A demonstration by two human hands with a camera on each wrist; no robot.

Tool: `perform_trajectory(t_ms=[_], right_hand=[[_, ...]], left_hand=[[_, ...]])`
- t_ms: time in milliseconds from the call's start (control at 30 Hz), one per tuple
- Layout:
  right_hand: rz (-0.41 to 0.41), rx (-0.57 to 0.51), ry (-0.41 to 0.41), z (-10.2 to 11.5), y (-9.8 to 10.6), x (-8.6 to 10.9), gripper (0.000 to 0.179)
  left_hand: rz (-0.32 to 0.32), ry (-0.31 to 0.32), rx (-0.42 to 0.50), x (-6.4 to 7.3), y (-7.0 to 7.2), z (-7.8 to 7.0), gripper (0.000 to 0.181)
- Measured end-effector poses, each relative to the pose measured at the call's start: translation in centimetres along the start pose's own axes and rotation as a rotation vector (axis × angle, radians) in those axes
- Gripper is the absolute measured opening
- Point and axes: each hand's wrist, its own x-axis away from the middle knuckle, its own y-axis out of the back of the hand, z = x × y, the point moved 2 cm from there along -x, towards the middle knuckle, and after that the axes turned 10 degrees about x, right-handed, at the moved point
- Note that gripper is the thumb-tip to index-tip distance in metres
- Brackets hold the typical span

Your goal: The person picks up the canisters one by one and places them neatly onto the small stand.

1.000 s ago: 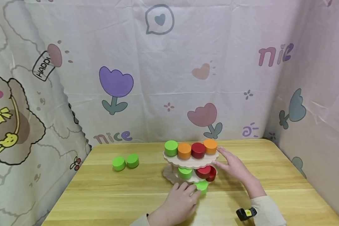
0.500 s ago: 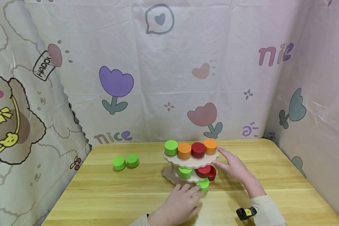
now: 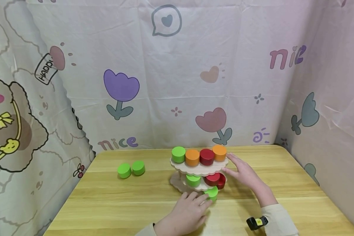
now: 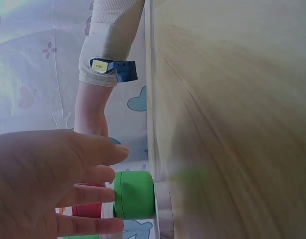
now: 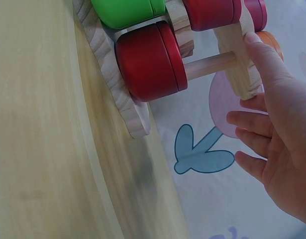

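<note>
A wooden tiered stand [image 3: 198,169] with scalloped shelves bears several round blocks in green, orange and red. At its front, my left hand [image 3: 186,211] touches the green block [image 3: 212,192] on the lowest tier with its fingertips. In the left wrist view, these fingers are straight and the thumb is away from the green block. My right hand [image 3: 245,172] holds the right edge of the top shelf [image 5: 236,74] between thumb and forefinger, its other fingers loosely bent. A red block [image 5: 150,62] sits on the lowest tier, seen in the right wrist view.
Two loose green blocks, a nearer one [image 3: 124,170] and one beside it [image 3: 138,167], lie on the wooden table [image 3: 106,203] left of the stand. A printed cloth [image 3: 171,82] hangs behind the table and at both sides. A black device [image 3: 257,223] is on the right sleeve.
The green block at the front has shifted slightly right and back, toward the stand. The left fingers have loosened from it. The right hand stays in place.
</note>
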Motion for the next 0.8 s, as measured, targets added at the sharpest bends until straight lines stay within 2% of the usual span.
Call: perform_trajectory(t_ms=[233,367,500,600,800], right_hand=[[0.005,0.002,-0.010,0.0,0.0,0.2,0.072],[0.000,0.000,-0.011,0.0,0.0,0.3,0.072],[0.000,0.001,-0.011,-0.1,0.0,0.3,0.072],[0.001,0.001,-0.011,0.0,0.1,0.2,0.072],[0.008,-0.002,-0.013,-0.1,0.0,0.1,0.073]], left_hand=[[0.036,0.020,0.003,0.0,0.0,0.0,0.047],[0.034,0.018,0.001,0.0,0.1,0.0,0.047],[-0.015,0.007,-0.011,0.3,0.4,0.1,0.046],[-0.079,-0.005,-0.024,0.7,0.7,0.5,0.043],[-0.144,0.015,-0.040,2.0,1.1,1.7,0.040]])
